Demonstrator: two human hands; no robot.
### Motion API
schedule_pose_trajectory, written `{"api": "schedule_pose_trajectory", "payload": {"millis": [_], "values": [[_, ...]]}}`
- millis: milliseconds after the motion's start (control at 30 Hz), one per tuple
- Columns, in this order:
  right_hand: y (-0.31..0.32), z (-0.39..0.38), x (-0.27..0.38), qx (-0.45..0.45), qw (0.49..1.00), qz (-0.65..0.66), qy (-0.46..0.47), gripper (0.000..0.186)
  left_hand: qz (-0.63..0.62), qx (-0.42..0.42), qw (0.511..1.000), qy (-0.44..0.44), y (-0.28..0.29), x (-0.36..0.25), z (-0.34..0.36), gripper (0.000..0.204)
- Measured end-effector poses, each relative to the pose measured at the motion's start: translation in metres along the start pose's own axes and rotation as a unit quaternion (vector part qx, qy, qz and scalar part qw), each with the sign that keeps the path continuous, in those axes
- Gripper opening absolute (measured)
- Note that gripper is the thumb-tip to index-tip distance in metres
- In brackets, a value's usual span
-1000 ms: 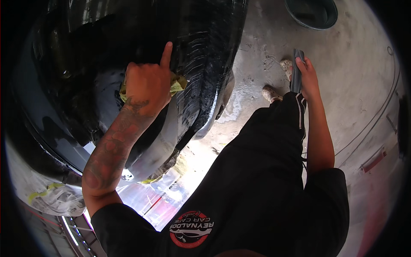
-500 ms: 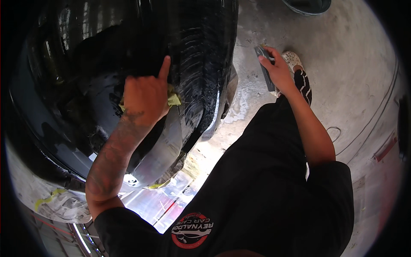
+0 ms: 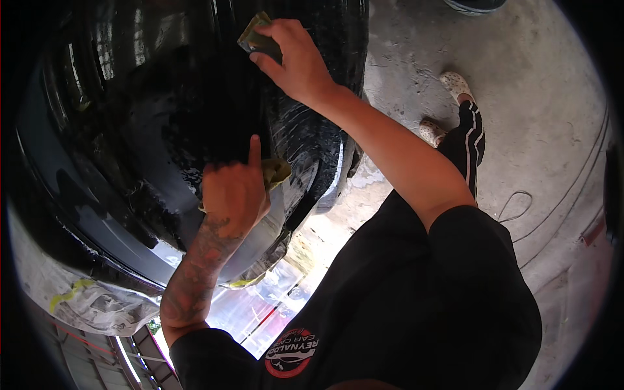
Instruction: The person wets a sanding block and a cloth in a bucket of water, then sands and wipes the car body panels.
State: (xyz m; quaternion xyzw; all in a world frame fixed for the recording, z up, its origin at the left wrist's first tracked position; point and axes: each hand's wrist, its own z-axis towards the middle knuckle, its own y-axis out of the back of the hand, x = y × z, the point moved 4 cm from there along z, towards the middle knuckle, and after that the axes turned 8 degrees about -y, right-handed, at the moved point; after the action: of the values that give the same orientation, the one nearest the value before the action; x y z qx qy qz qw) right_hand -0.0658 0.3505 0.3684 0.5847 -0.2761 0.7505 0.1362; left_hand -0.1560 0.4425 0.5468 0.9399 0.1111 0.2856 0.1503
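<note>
My left hand [image 3: 233,192] presses a yellowish cloth [image 3: 277,173] against the glossy black car panel [image 3: 162,117], its index finger stretched out and the others bent over. Cloth shows at the hand's right side; the rest is hidden under the palm. Farther up, my right hand [image 3: 296,62] grips a dark, flat sanding block [image 3: 261,43] with an olive-yellow edge, thumb on one side and fingers on the other. The block is at the panel's upper part; whether it touches the surface I cannot tell. Whitish wet streaks [image 3: 302,140] mark the panel right of my left hand.
A dark bucket [image 3: 476,6] stands on the concrete floor [image 3: 533,97] at the top right. A thin cable [image 3: 559,211] loops along the floor at the right. Covering sheets [image 3: 110,309] hang at the car's lower left. My light clogs [image 3: 456,84] are right of the car.
My right hand has swung left and up with the sanding block, from over the floor to the car panel. My left hand and cloth have slid slightly down and right.
</note>
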Motion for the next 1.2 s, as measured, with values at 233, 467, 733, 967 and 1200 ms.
{"api": "schedule_pose_trajectory", "payload": {"millis": [233, 467, 733, 967, 1200], "values": [[-0.009, -0.148, 0.027, 0.117, 0.992, -0.006, -0.034, 0.057, -0.166, -0.029, 0.982, 0.087, -0.013, -0.007, -0.055, 0.071], [-0.015, -0.047, 0.007, 0.028, 0.998, -0.044, -0.022, 0.053, -0.247, -0.068, 0.951, 0.172, -0.032, -0.011, -0.098, 0.068], [-0.022, -0.138, 0.01, 0.089, 0.995, -0.042, -0.004, 0.057, -0.366, -0.147, 0.873, 0.287, -0.055, -0.007, -0.128, 0.057], [-0.011, 0.016, -0.007, -0.037, 0.994, -0.072, 0.071, 0.044, -0.408, -0.208, 0.833, 0.309, -0.075, -0.018, -0.142, 0.058], [-0.012, -0.115, 0.015, 0.074, 0.997, -0.028, -0.009, 0.048, -0.351, -0.283, 0.842, 0.298, -0.078, -0.021, -0.144, 0.054]]}}
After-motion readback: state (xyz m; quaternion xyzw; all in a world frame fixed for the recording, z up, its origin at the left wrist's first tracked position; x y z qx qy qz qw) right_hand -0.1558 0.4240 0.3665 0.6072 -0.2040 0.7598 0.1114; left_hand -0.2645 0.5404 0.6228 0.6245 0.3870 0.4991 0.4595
